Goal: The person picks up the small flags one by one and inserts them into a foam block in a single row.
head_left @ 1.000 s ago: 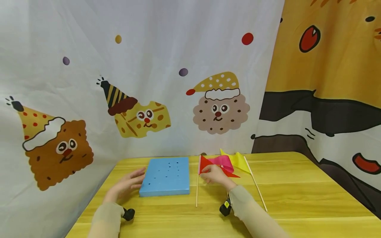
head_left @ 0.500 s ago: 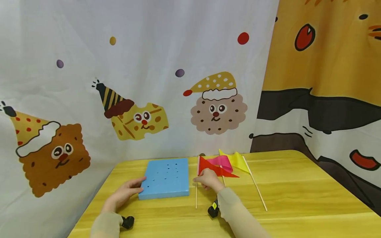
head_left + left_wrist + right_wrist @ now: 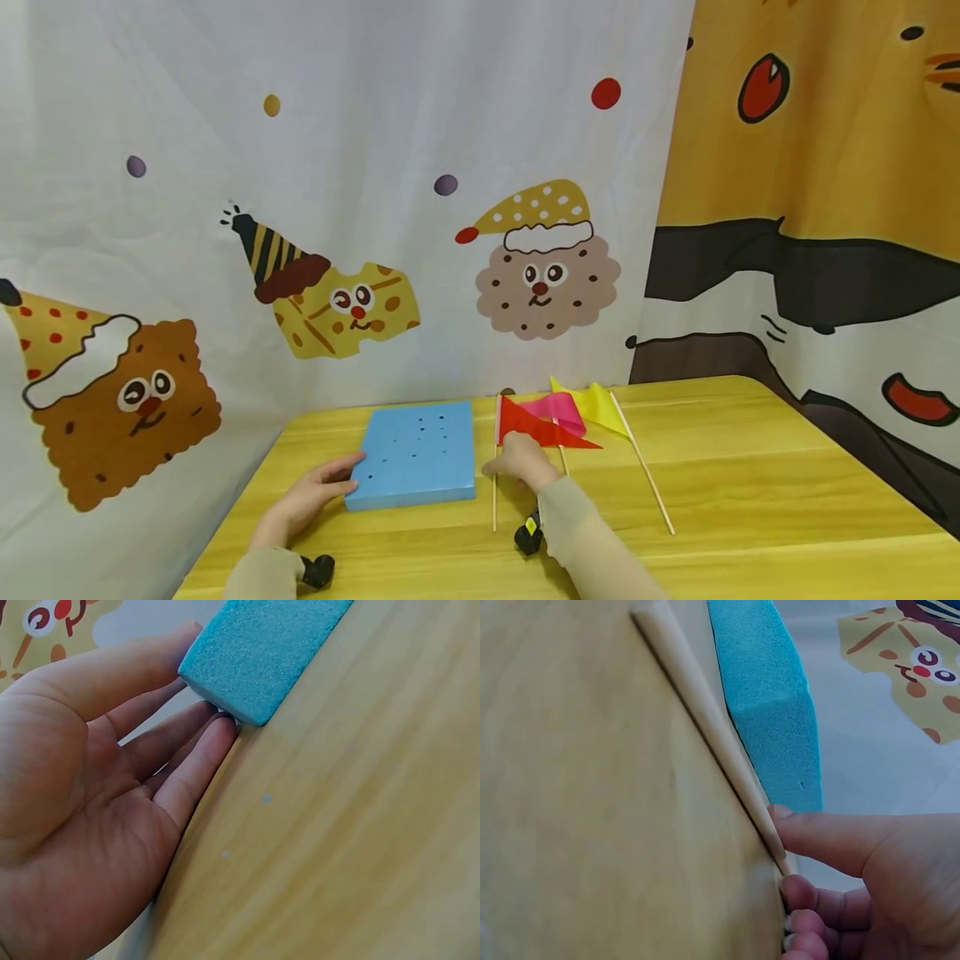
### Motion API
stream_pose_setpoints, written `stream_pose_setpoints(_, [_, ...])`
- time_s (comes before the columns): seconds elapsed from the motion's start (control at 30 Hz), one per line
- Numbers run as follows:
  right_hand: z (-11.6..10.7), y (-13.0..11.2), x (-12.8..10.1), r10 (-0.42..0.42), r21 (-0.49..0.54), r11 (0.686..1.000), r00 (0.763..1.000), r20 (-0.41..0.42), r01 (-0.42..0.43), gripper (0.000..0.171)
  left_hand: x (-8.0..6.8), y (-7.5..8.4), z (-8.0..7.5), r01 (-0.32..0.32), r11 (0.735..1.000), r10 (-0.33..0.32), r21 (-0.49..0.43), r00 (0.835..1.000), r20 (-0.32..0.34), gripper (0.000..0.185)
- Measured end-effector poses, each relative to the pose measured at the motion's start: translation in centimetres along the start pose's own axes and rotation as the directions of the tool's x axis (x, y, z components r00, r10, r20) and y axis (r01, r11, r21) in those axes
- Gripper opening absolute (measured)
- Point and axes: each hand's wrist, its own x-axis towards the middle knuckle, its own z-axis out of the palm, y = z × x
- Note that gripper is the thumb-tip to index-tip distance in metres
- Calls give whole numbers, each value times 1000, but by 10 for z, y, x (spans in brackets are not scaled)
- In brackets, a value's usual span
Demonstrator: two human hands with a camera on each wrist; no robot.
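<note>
The blue block (image 3: 431,458) lay flat on the wooden table (image 3: 750,467), low in the frame and a bit left of the middle. It had little dark dots on top. The left hand (image 3: 306,495) was loose, with its fingertips touching the block's left side. The red flag (image 3: 521,422) lay just right of the block, low in the middle. The right hand (image 3: 522,460) pinched its thin stick (image 3: 494,510) between thumb and finger. A pink flag (image 3: 564,408) and a yellow flag (image 3: 602,406) lay further right. A white sheet (image 3: 375,117) with funny cookies hung across the upper frame.
</note>
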Motion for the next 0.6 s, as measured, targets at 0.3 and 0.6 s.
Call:
stream_pose_setpoints(0.3, [1,-1,-3,-14,-50,999,1000,5,14,33,0,-5,-1,4,1000,-4,-4,1000,-12,65])
stream_pose_setpoints(0.6, [-4,-3,-4,-22,-29,999,1000,7,23,30,1,-3,-2,-13,1000,13,16,1000,-14,64])
